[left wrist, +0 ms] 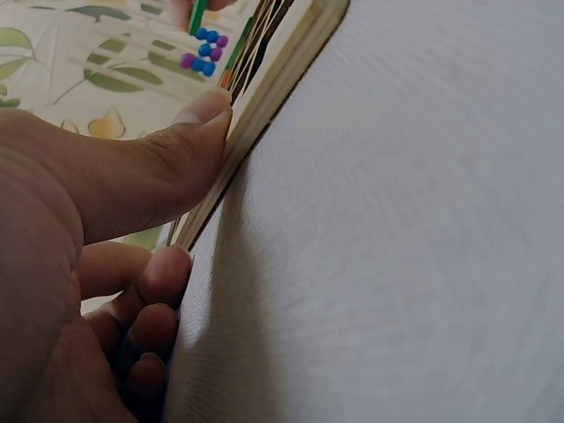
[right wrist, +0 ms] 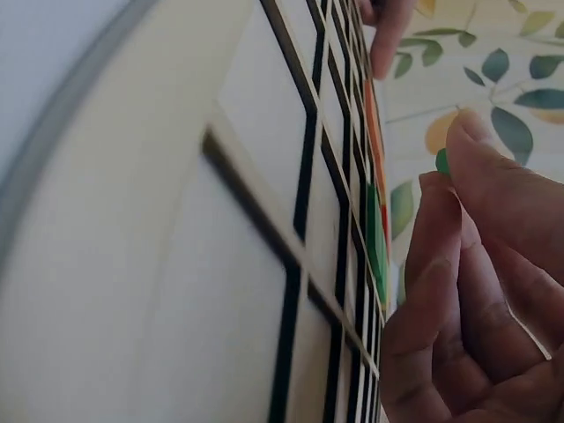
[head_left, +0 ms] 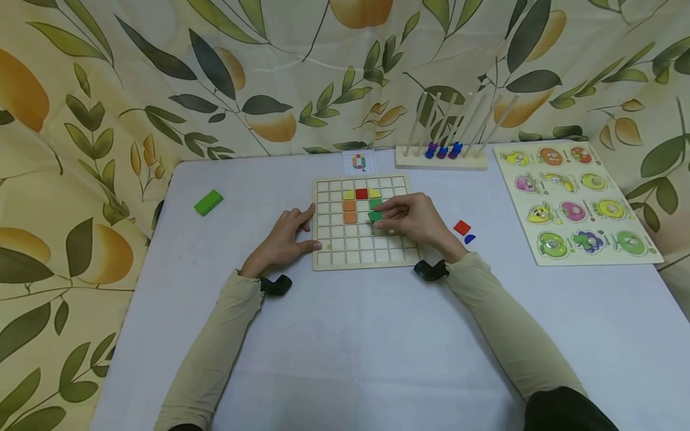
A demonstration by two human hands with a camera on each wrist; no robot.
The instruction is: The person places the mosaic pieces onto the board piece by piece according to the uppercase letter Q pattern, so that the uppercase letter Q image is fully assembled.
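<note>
A square wooden grid board (head_left: 336, 244) lies on the table. In its upper cells sit two orange tiles (head_left: 350, 212), a red tile (head_left: 362, 194), two yellow pieces (head_left: 348, 194) and a green tile (head_left: 375, 204). My left hand (head_left: 283, 239) touches the board's left edge with thumb and index fingertips, the other fingers loosely bent in the left wrist view. My right hand (head_left: 412, 219) pinches a small green piece (head_left: 374, 216) between thumb and fingertip over the board's right half. Fingers hide most of that piece in the right wrist view (right wrist: 442, 161).
Right of the board lie a red square tile (head_left: 462, 227) and a blue half-round piece (head_left: 470, 239). A pattern card (head_left: 358, 161) and a peg stand (head_left: 442, 158) with beads are behind. A fruit puzzle board (head_left: 579, 206) lies at right, a green block (head_left: 208, 203) at left.
</note>
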